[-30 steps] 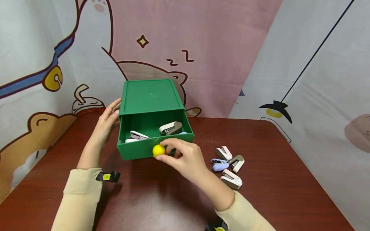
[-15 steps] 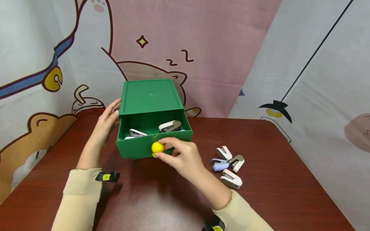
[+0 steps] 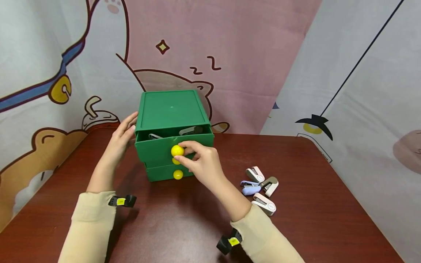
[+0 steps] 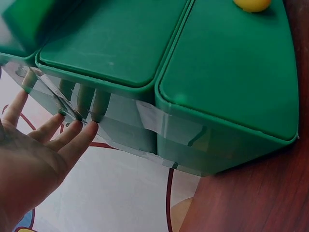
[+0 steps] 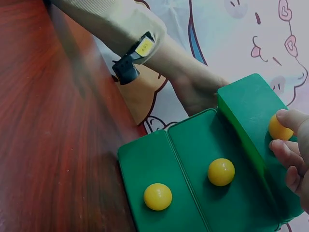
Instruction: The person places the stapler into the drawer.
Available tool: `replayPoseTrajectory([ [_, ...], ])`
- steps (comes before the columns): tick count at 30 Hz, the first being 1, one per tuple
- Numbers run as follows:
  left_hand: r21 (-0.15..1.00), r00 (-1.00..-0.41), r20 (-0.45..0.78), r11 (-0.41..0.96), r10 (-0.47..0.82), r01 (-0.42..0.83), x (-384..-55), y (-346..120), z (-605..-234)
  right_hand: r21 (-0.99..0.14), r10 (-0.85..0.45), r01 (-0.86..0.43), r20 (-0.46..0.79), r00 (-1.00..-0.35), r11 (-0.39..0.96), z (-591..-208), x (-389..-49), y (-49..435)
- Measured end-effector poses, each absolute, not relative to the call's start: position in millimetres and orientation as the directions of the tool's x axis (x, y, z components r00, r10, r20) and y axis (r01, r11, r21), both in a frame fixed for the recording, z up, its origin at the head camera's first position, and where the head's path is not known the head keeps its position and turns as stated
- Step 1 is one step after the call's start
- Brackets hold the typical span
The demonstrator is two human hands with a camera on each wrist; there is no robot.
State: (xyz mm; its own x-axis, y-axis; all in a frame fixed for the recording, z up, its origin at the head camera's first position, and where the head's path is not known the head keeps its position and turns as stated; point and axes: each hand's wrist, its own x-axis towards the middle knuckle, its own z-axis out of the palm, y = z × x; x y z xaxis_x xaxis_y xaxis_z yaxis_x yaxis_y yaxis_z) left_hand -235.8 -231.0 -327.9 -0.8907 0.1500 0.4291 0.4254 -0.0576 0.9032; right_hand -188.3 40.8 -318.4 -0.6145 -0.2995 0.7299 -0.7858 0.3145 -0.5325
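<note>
A green drawer cabinet (image 3: 172,109) stands on the table, its top drawer (image 3: 152,149) partly out. My right hand (image 3: 207,164) pinches that drawer's round yellow knob (image 3: 177,150) between thumb and fingers. Inside the drawer, a stapler (image 3: 190,130) and part of a white one (image 3: 154,136) show over the front; the rest is hidden. Against the cabinet's side rests my left hand (image 3: 120,140); in the left wrist view its extended fingertips (image 4: 91,126) touch the wall with clear tape on it. The lower drawers, each with a yellow knob (image 5: 158,196), are pushed in.
Right of the cabinet, several small staplers lie close together on the brown table (image 3: 315,204): a white one (image 3: 264,203) in front, a lilac one (image 3: 251,187), a grey-and-white one (image 3: 271,185) and a pale one (image 3: 255,174). A printed curtain (image 3: 243,65) hangs behind.
The top drawer has slid back into the cabinet, away from me, with my right hand on its knob. The lower knobs have come into sight. My left hand stays in place.
</note>
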Motion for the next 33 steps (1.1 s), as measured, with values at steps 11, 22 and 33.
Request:
replayPoseTrajectory([
  [11,0.903,-0.891,0.427,-0.021,0.156,0.429,-235.2,-231.1,-327.3,-0.630,-0.245,-0.708,0.667,-0.703,0.319,-319.7,-207.8,30.5],
  [22,0.904,-0.886,0.424,-0.025,0.186,0.427,-234.7,-234.0,-326.9,-0.695,-0.197,-0.651,0.623,-0.757,0.305,-322.3,-211.5,25.4],
  [33,0.911,-0.889,0.405,-0.014,0.213,0.411,-233.9,-236.2,-324.4,-0.657,-0.182,-0.691,0.672,-0.718,0.300,-348.6,-201.3,37.1],
])
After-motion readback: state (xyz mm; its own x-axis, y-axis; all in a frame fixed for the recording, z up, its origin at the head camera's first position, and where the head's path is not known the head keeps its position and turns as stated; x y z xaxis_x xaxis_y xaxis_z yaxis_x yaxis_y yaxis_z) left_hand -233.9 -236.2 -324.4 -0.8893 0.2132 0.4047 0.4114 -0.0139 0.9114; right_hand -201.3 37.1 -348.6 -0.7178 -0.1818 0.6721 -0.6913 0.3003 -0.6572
